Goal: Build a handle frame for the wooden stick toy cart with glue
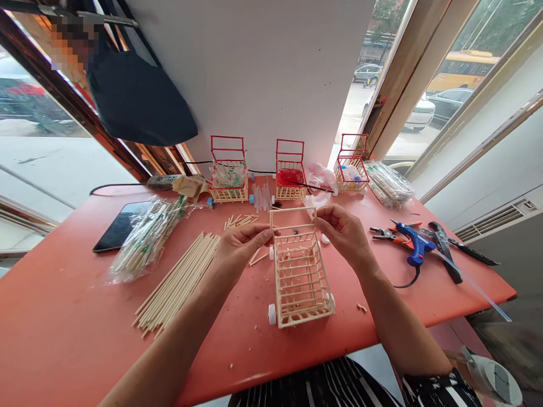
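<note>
A small cart (303,277) built of pale wooden sticks stands on the red table in front of me, with white round wheels (272,314) at its sides. Its handle frame rises at the far end. My left hand (244,243) pinches the left side of that frame between thumb and fingers. On the opposite side, my right hand (345,232) grips the frame near its upper right corner. Left of the cart lies a bundle of loose wooden sticks (180,282), partly behind my left forearm. Short cut sticks (241,220) are scattered beyond my left hand.
Three finished-looking carts with red trim (228,189) line the wall; the middle one holds a red dish (291,177). At right lie a blue glue gun (418,246), pliers (384,233) and a black-handled tool (445,251). Bagged sticks (146,237) overlap a tablet (112,234) at left.
</note>
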### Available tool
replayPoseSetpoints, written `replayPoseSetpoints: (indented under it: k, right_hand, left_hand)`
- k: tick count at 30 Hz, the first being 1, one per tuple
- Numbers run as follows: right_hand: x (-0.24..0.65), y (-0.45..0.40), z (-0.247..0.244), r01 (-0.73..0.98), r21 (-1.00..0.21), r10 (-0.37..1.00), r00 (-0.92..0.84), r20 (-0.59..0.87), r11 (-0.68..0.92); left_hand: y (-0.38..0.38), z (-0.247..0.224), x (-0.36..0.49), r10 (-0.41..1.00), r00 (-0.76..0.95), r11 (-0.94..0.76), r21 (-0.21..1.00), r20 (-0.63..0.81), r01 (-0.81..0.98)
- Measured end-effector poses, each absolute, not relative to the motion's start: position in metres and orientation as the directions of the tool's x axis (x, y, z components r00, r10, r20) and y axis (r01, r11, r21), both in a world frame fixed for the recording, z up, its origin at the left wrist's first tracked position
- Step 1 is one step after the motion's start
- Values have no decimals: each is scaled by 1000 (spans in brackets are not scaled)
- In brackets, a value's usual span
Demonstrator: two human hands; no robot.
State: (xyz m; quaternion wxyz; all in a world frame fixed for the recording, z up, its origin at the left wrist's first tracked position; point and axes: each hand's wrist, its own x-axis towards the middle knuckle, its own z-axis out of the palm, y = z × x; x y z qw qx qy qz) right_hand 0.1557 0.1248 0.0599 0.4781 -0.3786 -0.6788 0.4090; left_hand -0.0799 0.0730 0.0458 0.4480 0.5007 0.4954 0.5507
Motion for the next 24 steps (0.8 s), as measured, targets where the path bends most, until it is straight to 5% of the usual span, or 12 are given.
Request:
replayPoseSetpoints:
  k: [24]
  right_hand:
    - [159,126,61,103,-935,915,-267,303,340]
  left_hand:
    - [73,39,-78,988,-99,-123,992,119,-29]
